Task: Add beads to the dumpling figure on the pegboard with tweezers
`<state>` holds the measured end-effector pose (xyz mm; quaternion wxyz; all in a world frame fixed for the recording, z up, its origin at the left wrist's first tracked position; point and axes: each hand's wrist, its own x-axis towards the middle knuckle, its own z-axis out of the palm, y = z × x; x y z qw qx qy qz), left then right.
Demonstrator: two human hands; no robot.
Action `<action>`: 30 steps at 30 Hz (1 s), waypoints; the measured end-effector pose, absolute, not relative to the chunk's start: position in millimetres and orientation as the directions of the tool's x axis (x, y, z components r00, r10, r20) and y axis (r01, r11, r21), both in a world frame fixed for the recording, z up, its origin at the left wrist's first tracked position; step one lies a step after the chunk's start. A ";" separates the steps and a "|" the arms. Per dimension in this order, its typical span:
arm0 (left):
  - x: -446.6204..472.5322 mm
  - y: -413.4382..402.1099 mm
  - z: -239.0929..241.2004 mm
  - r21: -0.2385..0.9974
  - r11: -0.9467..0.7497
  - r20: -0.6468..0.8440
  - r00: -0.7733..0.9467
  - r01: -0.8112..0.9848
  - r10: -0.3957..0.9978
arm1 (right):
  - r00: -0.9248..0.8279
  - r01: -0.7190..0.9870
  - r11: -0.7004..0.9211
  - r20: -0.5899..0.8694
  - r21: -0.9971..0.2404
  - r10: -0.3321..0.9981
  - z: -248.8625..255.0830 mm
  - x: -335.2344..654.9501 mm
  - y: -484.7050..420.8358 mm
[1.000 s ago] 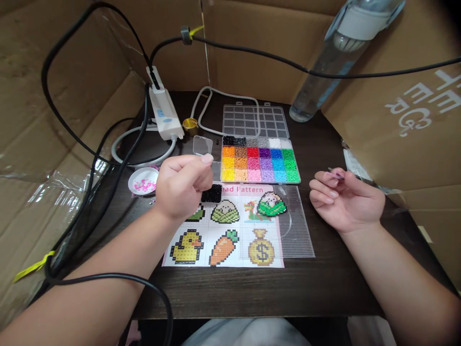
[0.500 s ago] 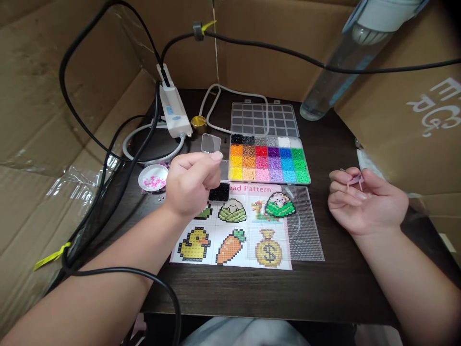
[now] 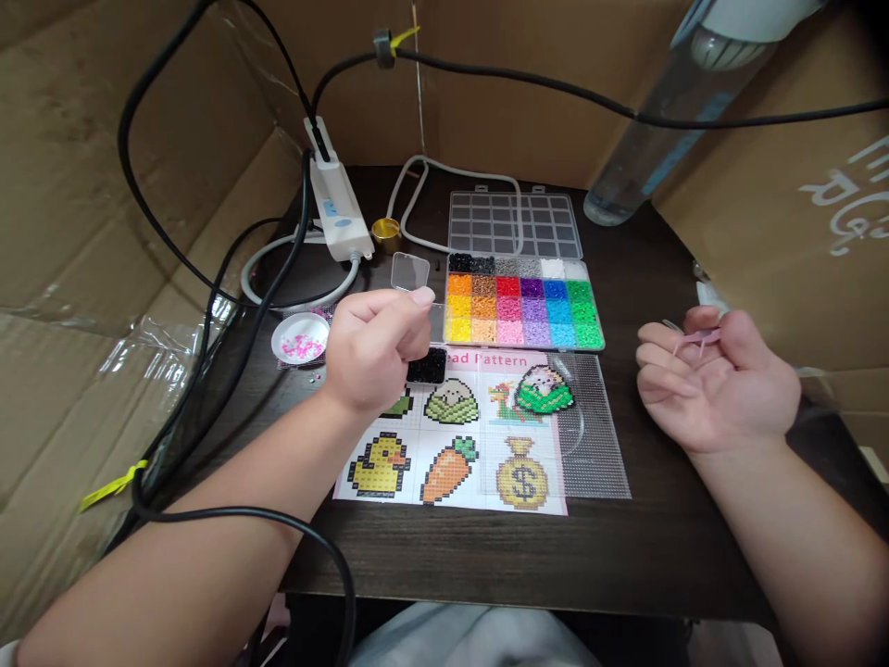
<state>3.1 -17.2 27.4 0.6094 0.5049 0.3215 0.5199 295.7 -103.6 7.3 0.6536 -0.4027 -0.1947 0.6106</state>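
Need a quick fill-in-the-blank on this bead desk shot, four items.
1. The bead box has its lid ___.
2. The right hand, palm ___, holds pink tweezers.
3. On the pattern sheet, the carrot sits between the duck and the ___.
4. The white dish holds ___ beads.
Missing: open; up; money bag; pink.

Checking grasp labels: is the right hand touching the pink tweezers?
Touching. The head view shows the tweezers pinched between the thumb and the fingers of the right hand, with no gap visible.
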 end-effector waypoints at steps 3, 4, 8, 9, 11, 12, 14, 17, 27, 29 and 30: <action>3.2 -16.3 26.9 0.946 -0.058 0.146 0.259 -0.318 0.955 | 0.123 -0.590 -0.094 -0.205 -0.802 0.971 8.2 297.0 -104.0; 3.2 -16.0 26.8 0.945 -0.057 0.148 0.263 -0.322 0.953 | 0.116 -0.572 -0.095 -0.195 -0.815 0.974 8.0 297.3 -104.2; 3.2 -15.6 26.9 0.946 -0.051 0.143 0.272 -0.321 0.952 | 0.128 -0.518 -0.082 -0.172 -0.852 0.977 4.3 297.8 -105.1; 3.2 -15.6 26.9 0.946 -0.051 0.144 0.274 -0.319 0.951 | 0.130 -0.517 -0.081 -0.172 -0.852 0.976 2.9 298.2 -105.5; 3.1 -15.6 26.8 0.946 -0.059 0.152 0.278 -0.318 0.949 | 0.132 -0.529 -0.081 -0.176 -0.845 0.975 0.2 299.5 -106.2; 3.1 -15.7 26.7 0.946 -0.064 0.159 0.279 -0.319 0.947 | 0.131 -0.532 -0.080 -0.175 -0.843 0.976 -0.8 300.2 -106.6; 3.3 -16.0 26.4 0.944 -0.072 0.168 0.281 -0.321 0.945 | 0.126 -0.528 -0.080 -0.171 -0.846 0.977 -2.2 301.3 -107.3; 3.6 -16.7 26.2 0.943 -0.074 0.172 0.285 -0.324 0.943 | 0.130 -0.515 -0.089 -0.181 -0.852 0.975 -2.4 301.6 -107.6; 3.0 -18.1 25.3 0.944 -0.065 0.160 0.277 -0.323 0.948 | 0.087 -0.396 -0.111 -0.157 -0.911 0.984 4.8 298.7 -107.2; 3.2 -18.4 25.5 0.948 -0.059 0.151 0.279 -0.314 0.948 | 0.089 -0.468 -0.124 -0.186 -0.875 0.979 6.4 298.4 -107.4; 3.4 -18.5 25.6 0.949 -0.055 0.148 0.281 -0.312 0.948 | 0.089 -0.506 -0.131 -0.202 -0.852 0.975 6.9 298.2 -107.5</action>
